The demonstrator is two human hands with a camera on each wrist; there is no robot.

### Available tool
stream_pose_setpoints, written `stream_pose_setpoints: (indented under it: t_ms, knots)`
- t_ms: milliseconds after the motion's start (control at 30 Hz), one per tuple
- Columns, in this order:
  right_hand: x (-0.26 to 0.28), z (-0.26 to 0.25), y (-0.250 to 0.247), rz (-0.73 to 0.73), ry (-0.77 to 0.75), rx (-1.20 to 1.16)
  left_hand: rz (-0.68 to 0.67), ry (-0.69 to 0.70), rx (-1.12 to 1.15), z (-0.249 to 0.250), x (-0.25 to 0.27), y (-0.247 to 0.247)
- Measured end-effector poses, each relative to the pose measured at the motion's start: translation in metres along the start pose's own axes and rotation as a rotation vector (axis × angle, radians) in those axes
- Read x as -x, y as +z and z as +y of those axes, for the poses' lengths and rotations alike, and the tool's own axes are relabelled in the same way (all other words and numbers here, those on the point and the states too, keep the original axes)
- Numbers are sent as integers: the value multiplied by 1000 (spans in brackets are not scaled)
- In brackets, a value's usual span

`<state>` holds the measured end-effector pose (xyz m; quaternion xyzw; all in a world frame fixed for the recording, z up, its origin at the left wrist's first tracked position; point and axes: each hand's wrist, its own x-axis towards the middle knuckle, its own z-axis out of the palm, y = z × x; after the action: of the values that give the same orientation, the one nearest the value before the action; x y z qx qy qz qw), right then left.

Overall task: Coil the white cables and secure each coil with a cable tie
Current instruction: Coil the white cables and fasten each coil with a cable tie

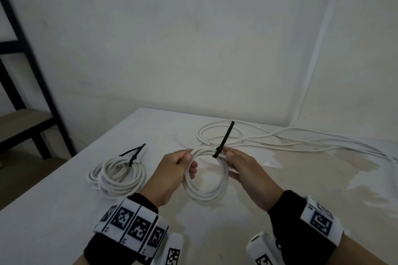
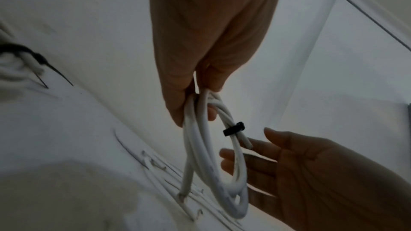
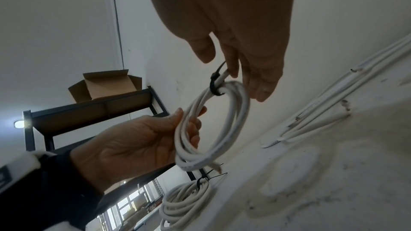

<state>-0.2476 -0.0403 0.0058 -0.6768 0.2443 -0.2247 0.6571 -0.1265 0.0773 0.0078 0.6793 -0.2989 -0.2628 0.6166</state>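
As items are listed from left to right, the entries run as follows.

Shelf [image 1: 19, 97]: dark frame at far left, beside the desk [image 1: 64, 217]; a cardboard box [image 3: 104, 85] sits on top of it in the right wrist view.

Tied coil [image 1: 118, 173]: white cable lying on the left part of the desk, with black tie tails [image 1: 133, 153] sticking out of it. Judged finished.

Left hand [image 1: 172, 176]: thumb and curled fingers grip the left side of the held coil [image 1: 206, 176], which is raised above the desk at centre.

Held coil: several white loops, one cut end hanging free at the bottom in the left wrist view. A black tie [image 1: 224, 140] is already looped around its top, the long tail pointing up and away. Whether it is pulled fully snug cannot be told.

Right hand [image 1: 243, 170]: fingers loosely extended beside the right side of the coil; fingertips [image 3: 231, 71] close to the tie's tail. Firm pinch not evident.

Loose cables [image 1: 301, 142]: long white strands, uncoiled, spread across the far right of the desk.

Progress, judged: one coil done, a second tied or nearly so, and the loose strands yet to be coiled and tied.
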Motion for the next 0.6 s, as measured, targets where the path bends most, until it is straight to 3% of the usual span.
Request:
stream_pose_setpoints:
  t_ms: [167,267,600]
  knots:
    - [-9,2,9,-1,56,84,153,-51,-24,-4,-6,-51]
    - [-16,4,14,-14,82,128,226,-69,-170,-7,-9,-84]
    - [-35,12,6,14,130,253,226,-210,-505,-21,-24,-120]
